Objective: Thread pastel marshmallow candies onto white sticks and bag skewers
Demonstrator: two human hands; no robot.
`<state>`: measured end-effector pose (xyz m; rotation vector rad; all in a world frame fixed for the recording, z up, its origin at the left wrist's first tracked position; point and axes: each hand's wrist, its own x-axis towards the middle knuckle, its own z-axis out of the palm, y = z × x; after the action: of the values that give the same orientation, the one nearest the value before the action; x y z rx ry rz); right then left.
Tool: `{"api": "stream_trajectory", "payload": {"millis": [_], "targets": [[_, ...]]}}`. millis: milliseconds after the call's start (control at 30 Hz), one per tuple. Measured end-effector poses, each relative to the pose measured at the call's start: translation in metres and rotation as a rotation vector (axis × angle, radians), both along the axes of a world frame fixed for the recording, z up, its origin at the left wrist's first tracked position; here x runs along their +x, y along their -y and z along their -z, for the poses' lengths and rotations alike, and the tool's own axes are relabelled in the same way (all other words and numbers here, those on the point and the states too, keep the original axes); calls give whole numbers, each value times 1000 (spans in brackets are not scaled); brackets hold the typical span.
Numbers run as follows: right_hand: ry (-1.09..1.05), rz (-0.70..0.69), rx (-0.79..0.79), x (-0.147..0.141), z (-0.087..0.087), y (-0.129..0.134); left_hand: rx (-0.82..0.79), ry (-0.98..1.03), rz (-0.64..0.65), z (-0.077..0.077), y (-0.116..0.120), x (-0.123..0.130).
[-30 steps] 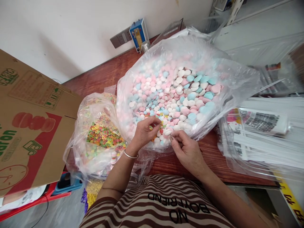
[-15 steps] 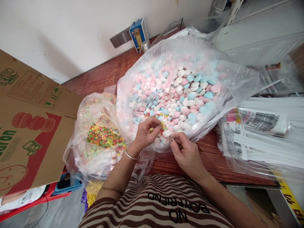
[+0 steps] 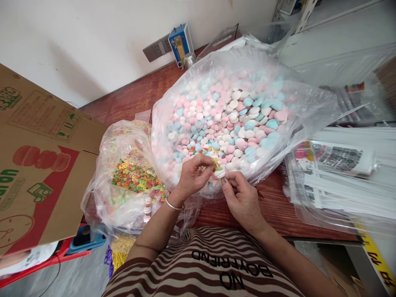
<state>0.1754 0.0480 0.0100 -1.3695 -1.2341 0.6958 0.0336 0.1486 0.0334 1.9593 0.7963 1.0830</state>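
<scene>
Over the near edge of a big clear bag (image 3: pixel 297 140) of pink, white and blue candy discs (image 3: pixel 247 123), my two hands nearly meet. My left hand (image 3: pixel 196 175) is closed in a pinch on small ring candies (image 3: pixel 216 162), some yellow and green ones showing at its fingertips. A white candy disc (image 3: pixel 220 172) is pinched by the thumb and forefinger of my right hand (image 3: pixel 243 198). The green ring lies against the top of the white disc. Whether a string joins them is too small to tell.
To the left sits a clear bag (image 3: pixel 107 152) of colourful ring candies, with a short stack of pink and white discs (image 3: pixel 147 209) at its front. A cardboard box (image 3: pixel 40 165) stands beyond. Clear packaging sleeves (image 3: pixel 337 189) lie at right; a blue device (image 3: pixel 181 45) is by the wall.
My left hand has shifted slightly right, bringing the ring candies up against the white disc. My right hand has barely moved and keeps its pinch.
</scene>
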Motion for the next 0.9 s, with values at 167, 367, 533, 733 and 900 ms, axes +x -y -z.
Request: {"api": "stream_trajectory", "payload": {"millis": [167,367,533,733,900], "targets": [[4,31,20,6,-5,-3,-81,-57,2,5,7,3],[-111,18,65,10,-9,-9,-369,217,-44,0,13,10],[-167,-72,30,9,-9,-8,-797,356,58,-10,19,21],[18,-210,-66,16,-12,1,-877,499,-48,-13,21,28],[215,-161,19,17,-11,5,-924,507,-18,-12,30,29]]}}
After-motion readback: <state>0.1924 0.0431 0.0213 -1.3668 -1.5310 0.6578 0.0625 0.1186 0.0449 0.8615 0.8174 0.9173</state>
